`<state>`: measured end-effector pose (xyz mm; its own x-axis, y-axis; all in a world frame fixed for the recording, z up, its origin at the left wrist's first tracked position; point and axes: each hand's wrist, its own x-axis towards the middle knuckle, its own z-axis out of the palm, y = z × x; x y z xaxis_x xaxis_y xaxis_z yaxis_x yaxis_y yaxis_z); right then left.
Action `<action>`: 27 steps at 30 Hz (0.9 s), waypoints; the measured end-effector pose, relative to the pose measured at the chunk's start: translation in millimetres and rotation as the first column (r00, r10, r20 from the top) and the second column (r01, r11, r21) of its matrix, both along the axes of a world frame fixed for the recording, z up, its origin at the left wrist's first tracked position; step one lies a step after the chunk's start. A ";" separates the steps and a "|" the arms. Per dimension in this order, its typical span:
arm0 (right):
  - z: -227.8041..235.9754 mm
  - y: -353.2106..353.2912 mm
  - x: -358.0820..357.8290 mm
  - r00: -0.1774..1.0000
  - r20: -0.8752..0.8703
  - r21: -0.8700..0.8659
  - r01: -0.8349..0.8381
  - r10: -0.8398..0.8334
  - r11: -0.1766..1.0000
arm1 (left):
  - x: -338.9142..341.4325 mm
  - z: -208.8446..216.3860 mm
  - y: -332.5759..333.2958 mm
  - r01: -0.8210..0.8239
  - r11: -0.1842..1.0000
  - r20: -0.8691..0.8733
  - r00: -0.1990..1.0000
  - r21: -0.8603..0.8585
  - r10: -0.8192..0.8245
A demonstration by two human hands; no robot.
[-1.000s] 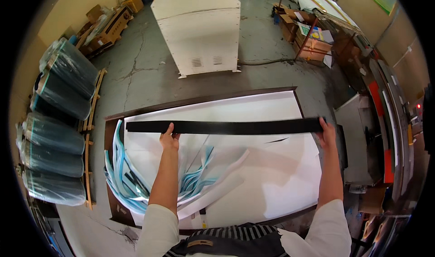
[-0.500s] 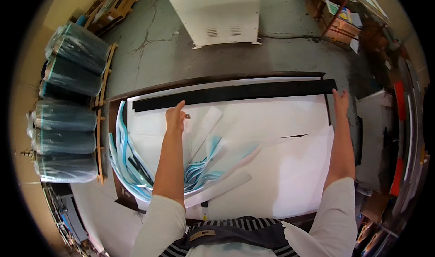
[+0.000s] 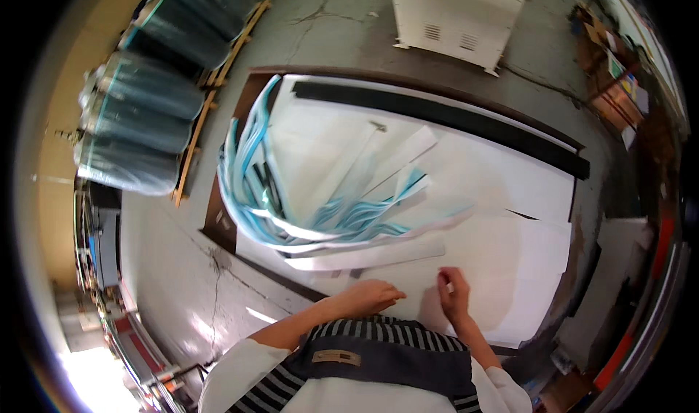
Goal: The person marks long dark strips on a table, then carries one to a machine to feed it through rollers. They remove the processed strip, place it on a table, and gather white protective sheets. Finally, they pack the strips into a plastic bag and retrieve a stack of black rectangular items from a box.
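Along the far edge of the white-covered table (image 3: 495, 267) lies a long black strip (image 3: 437, 118), with neither hand on it. My left hand (image 3: 371, 294) is held close to my body over the near edge, loosely bent with its fingers pointing right and nothing visible in them. A short way to its right, my right hand (image 3: 453, 291) is raised over the white surface, fingers half curled and apart, apparently holding nothing. A tangle of blue-and-white strips (image 3: 251, 187) covers the table's left part. A flat white strip (image 3: 371, 254) lies just beyond my hands.
Several plastic-wrapped rolls (image 3: 138, 122) stand on wooden pallets (image 3: 195, 151) to the left. Beyond the table is a white metal cabinet (image 3: 459, 20) on the cracked floor. Cardboard boxes (image 3: 619, 107) are at the far right. A small metal piece (image 3: 378, 126) lies below the black strip.
Both hands have let go of the black strip and drawn back near my body. The strip now rests along the table's far edge. The view has turned, so the table appears tilted.
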<state>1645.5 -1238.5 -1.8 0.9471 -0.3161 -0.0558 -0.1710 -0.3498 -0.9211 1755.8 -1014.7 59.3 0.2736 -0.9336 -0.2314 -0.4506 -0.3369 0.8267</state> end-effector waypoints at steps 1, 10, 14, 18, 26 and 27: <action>0.1 15.5 -3.0 0.989 -0.025 0.057 -0.143 0.144 0.988 | -3.9 -0.5 7.1 -0.062 0.998 0.011 0.998 -0.007 0.062; 28.9 64.5 -5.8 0.945 -0.218 -0.089 -0.267 0.243 0.960 | 6.3 15.1 100.0 -0.209 0.977 0.163 0.963 -0.045 0.213; 33.8 108.4 -20.5 0.966 -0.222 -0.155 -0.168 0.132 0.973 | 12.4 2.7 160.2 -0.143 0.988 0.181 0.972 -0.065 0.153; 34.5 190.8 -34.0 0.963 -0.268 0.013 0.018 -0.014 1.000 | 48.1 6.6 229.2 -0.265 0.964 -0.036 0.964 -0.018 0.264; 46.3 320.8 -44.0 0.954 -0.282 0.154 -0.060 0.102 0.986 | 165.0 -14.7 259.3 -0.234 0.946 0.412 0.857 -0.226 0.311; 49.9 327.3 -46.8 0.952 -0.291 0.145 -0.057 0.098 0.988 | 173.6 -24.9 257.2 -0.205 0.947 0.441 0.847 -0.246 0.298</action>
